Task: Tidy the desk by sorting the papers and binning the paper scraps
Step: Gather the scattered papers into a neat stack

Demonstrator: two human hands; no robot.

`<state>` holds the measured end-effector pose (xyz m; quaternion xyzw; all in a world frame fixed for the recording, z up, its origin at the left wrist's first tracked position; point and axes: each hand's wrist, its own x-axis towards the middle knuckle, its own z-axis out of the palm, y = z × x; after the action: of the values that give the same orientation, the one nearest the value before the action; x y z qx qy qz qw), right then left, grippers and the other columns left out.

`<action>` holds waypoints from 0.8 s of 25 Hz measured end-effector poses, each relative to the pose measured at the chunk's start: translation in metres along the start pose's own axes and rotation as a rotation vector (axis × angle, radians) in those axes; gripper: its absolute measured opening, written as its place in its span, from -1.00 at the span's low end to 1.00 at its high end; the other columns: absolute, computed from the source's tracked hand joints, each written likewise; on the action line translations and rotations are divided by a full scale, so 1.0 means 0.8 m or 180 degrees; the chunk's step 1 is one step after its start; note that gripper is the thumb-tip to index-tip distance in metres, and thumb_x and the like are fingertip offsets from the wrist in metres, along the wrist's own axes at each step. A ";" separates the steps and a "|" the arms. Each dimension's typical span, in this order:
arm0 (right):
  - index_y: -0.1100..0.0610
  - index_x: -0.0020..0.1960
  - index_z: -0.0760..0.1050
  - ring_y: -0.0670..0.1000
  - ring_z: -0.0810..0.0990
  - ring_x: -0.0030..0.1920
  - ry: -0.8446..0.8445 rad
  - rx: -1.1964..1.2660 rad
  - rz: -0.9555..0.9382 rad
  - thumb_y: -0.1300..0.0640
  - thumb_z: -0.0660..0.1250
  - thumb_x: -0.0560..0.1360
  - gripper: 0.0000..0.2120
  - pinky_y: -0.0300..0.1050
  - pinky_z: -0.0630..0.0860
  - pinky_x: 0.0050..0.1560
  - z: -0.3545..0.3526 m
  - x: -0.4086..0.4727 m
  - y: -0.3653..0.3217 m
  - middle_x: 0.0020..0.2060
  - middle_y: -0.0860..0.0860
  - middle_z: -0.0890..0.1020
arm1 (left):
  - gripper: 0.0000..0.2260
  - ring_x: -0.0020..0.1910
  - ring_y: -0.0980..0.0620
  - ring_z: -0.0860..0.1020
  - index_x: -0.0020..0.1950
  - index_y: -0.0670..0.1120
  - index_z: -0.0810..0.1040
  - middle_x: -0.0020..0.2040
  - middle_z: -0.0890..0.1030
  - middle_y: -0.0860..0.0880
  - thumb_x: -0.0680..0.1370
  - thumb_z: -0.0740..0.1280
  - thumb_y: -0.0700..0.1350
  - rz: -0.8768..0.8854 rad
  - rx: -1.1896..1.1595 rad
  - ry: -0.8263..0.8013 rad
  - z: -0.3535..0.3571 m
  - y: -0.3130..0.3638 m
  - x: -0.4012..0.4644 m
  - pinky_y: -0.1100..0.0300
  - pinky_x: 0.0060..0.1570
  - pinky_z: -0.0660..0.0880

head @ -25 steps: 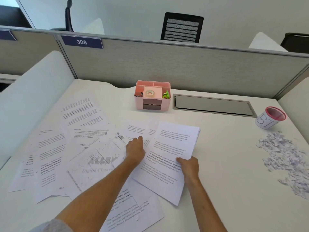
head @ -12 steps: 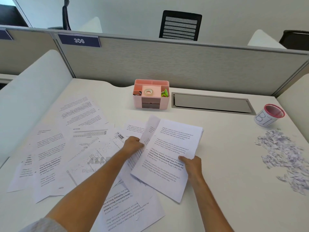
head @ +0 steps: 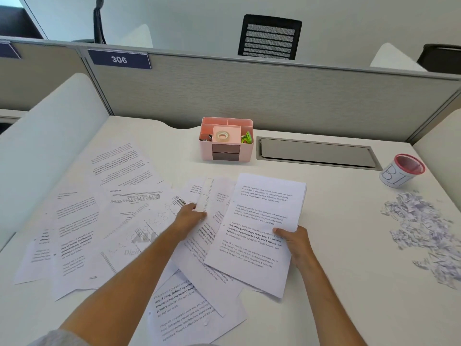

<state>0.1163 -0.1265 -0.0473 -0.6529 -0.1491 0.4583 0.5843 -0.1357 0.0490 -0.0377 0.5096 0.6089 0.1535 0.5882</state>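
Note:
A stack of printed pages (head: pixel 259 228) is lifted off the desk at a slant, gripped at its right edge by my right hand (head: pixel 295 242). My left hand (head: pixel 188 218) pinches the left edge of a single printed sheet (head: pixel 212 211) that lies partly under the stack. More printed sheets (head: pixel 99 213) are strewn over the left half of the desk, and another sheet (head: pixel 184 310) lies near the front edge. A heap of paper scraps (head: pixel 424 231) covers the right side. Behind it stands a small red-rimmed bin (head: pixel 401 171) marked with letters.
A pink desk organiser (head: pixel 225 138) with tape and clips sits at the back centre. A grey cable flap (head: pixel 316 154) lies beside it. Grey partition walls (head: pixel 249 96) close off the back, and white side panels (head: pixel 47 136) flank the desk.
My left hand has taken hold of a sheet's edge and drawn it leftward from under the stack. My right hand has lifted the stack and shifted it slightly right.

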 end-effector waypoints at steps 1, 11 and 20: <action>0.20 -0.02 0.64 0.03 0.72 -0.19 -0.0040 -0.0025 0.0001 0.43 0.43 0.38 -0.76 -0.17 0.62 -0.28 -0.001 0.001 0.000 -0.16 0.03 0.74 | -0.58 0.04 -0.12 0.61 0.34 -0.10 0.42 0.15 0.61 -0.13 0.50 0.35 -0.27 0.0095 0.0033 0.0045 0.001 -0.002 -0.001 -0.05 0.15 0.54; 0.20 0.01 0.64 0.10 0.72 -0.08 -0.0357 -0.0196 -0.0276 0.41 0.46 0.36 -0.75 -0.12 0.64 -0.16 -0.008 0.018 -0.017 -0.08 0.10 0.73 | -0.42 0.03 -0.13 0.66 0.38 0.03 0.44 0.16 0.63 -0.10 0.43 0.45 -0.36 0.0227 -0.0595 -0.0567 -0.009 -0.012 0.002 0.01 0.08 0.59; 0.20 0.01 0.64 0.14 0.71 -0.03 -0.0512 0.0018 -0.0325 0.39 0.47 0.36 -0.74 0.02 0.64 -0.02 -0.003 0.019 -0.026 -0.02 0.14 0.72 | -0.88 -0.01 -0.18 0.66 -0.13 -0.19 0.63 0.01 0.69 -0.22 0.51 0.43 -0.13 -0.0165 -0.0576 -0.0820 0.005 -0.003 -0.006 -0.02 0.08 0.57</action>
<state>0.1335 -0.1111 -0.0355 -0.6039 -0.2274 0.4793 0.5949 -0.1339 0.0426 -0.0378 0.4540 0.5251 0.1258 0.7087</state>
